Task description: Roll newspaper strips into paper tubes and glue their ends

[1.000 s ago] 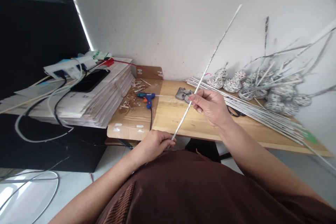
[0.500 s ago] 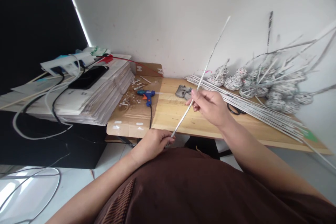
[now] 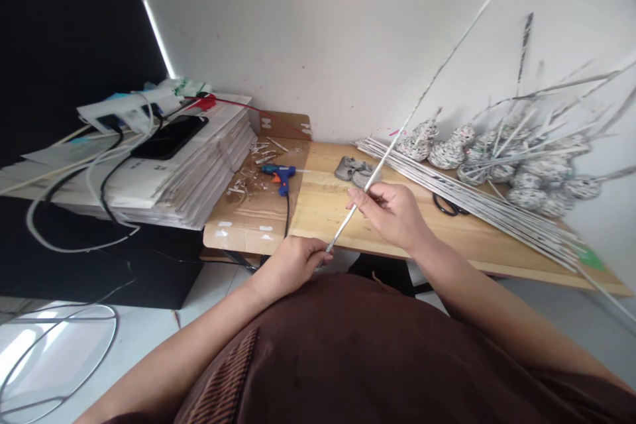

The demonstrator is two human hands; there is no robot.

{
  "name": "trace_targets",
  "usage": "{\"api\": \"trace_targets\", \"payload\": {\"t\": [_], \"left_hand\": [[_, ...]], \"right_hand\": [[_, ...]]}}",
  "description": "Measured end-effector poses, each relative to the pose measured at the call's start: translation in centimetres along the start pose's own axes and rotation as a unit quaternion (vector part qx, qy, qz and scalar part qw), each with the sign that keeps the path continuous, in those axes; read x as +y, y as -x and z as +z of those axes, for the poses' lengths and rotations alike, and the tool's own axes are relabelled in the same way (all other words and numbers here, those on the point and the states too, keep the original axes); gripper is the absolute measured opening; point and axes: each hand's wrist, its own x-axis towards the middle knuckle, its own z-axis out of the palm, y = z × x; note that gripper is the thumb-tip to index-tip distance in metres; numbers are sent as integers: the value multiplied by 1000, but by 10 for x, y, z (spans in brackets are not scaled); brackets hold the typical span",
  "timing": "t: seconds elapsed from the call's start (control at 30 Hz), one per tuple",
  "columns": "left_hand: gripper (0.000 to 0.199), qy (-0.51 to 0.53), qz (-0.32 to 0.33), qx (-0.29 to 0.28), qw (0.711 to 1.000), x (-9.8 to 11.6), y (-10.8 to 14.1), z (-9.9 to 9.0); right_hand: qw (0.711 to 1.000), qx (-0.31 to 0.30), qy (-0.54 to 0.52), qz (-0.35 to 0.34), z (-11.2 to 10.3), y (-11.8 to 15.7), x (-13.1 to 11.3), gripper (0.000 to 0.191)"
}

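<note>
A long thin paper stick [image 3: 422,94] slants up to the right in front of the wall. My left hand [image 3: 298,260] is closed on its lower end, close to the brown shirt. Further up, my right hand [image 3: 390,212] pinches the stick between thumb and fingers, over the front of the wooden table [image 3: 318,212]. Beyond my right hand lies a grey cloth-like item [image 3: 348,169]. A bundle of similar sticks [image 3: 472,205] runs diagonally across the table's right side, with black scissor handles [image 3: 447,204] partly under it.
Several woven paper shapes [image 3: 450,152] with sticks jutting out stand at the back right. A blue glue gun [image 3: 281,175] and scraps lie on cardboard [image 3: 243,218]. At the left, a tall paper stack [image 3: 199,179] bears a phone [image 3: 171,136], cables and a power strip.
The stick has tilted further to the right, its upper end now farther right and higher. My right hand has slid slightly down towards my left hand. The view has shifted a little.
</note>
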Motion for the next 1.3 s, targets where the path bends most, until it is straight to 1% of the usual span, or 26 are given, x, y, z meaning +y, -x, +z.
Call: {"api": "trace_targets", "payload": {"t": [0.03,0.1,0.13,0.17,0.2,0.27,0.37,0.43,0.5,0.57,0.63,0.7,0.73,0.8,0.9,0.97,1.07,1.13,1.2,1.23,1.3], "left_hand": [[25,9,-1,-3,1000,-1,0,0],[25,29,-4,-6,1000,-2,0,0],[25,36,-5,-3,999,-2,1,1],[25,39,-5,2,999,-2,1,1],[24,37,-7,7,999,-2,1,1],[23,25,-8,17,1000,-1,1,1],[25,6,-4,27,1000,1,1,1],[25,3,-1,28,1000,1,1,2],[24,7,-1,27,1000,1,1,2],[23,8,-3,24,1000,0,2,4],[22,6,-4,20,1000,0,2,4],[22,6,-4,20,1000,1,2,4],[23,6,-4,21,1000,1,2,4],[24,11,-6,21,1000,0,3,4],[24,32,1,5,999,-3,4,4],[24,48,8,-10,999,-5,4,5],[23,53,6,-22,998,-7,5,6],[22,49,2,-26,998,-8,5,7],[23,47,2,-27,999,-8,5,7],[24,48,3,-26,999,-8,5,7],[25,51,5,-24,998,-9,5,7]], "right_hand": [[998,-44,-40,12,1,0,2,35],[984,-141,-105,30,4,0,7,33],[977,-174,-117,36,6,1,10,33],[975,-188,-115,42,8,2,13,34],[976,-186,-105,47,10,3,15,33],[983,-161,-75,52,14,7,17,34],[990,-131,-39,47,17,11,14,36],[991,-120,-37,40,18,14,11,33],[991,-119,-40,37,19,16,8,29],[992,-122,-20,39,20,19,8,27],[992,-116,14,44,22,21,9,28],[993,-109,26,45,24,21,11,30],[993,-111,15,46,24,20,12,32],[990,-126,-48,50,21,16,14,34],[971,-144,-181,65,12,7,15,33],[958,-143,-236,77,7,2,16,32],[953,-119,-260,99,5,-4,19,30],[956,-80,-262,110,6,-4,20,29],[958,-43,-263,106,8,-3,19,28],[959,-42,-262,101,8,-3,18,28],[960,-79,-253,90,8,-2,17,27]]}}
